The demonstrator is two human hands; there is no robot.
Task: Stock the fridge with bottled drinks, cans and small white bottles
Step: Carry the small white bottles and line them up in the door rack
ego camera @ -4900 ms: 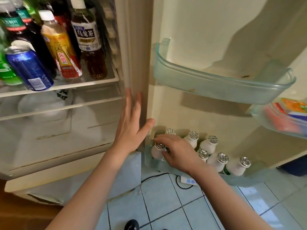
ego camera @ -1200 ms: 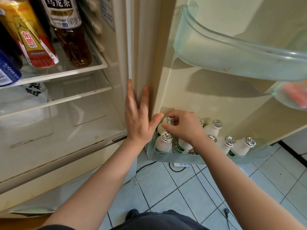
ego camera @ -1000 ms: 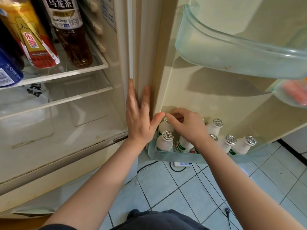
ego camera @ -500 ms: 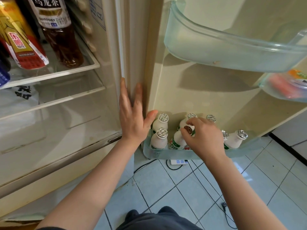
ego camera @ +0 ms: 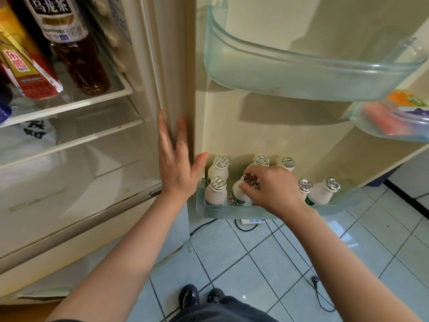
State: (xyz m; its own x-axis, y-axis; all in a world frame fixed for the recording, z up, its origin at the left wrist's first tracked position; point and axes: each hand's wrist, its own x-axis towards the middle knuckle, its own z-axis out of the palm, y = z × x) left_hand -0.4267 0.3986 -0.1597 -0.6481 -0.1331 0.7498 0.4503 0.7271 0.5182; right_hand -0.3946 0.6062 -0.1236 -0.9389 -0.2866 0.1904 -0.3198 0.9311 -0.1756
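Note:
Several small white bottles with foil caps stand in the bottom door bin (ego camera: 232, 211) of the open fridge. My right hand (ego camera: 272, 189) pinches the foil top of one small white bottle (ego camera: 239, 195) in the bin's front row. Two more white bottles (ego camera: 217, 190) stand at the bin's left end, others (ego camera: 323, 191) to the right of my wrist. My left hand (ego camera: 177, 168) lies flat with straight fingers against the fridge's front edge by the door hinge. A brown tea bottle (ego camera: 76, 49) and a yellow-red bottle (ego camera: 25, 68) stand on the upper shelf.
A pale green door bin (ego camera: 301, 82) hangs above with nothing visible in it. Another bin (ego camera: 390, 126) at the right holds colourful packets. A clear drawer with a white bag fills the lower fridge. Cables and a power strip (ego camera: 251, 221) lie on the tiled floor.
My right hand has shifted from the back-left bottles to a front-row bottle and now pinches its cap. My left hand has stayed on the fridge edge.

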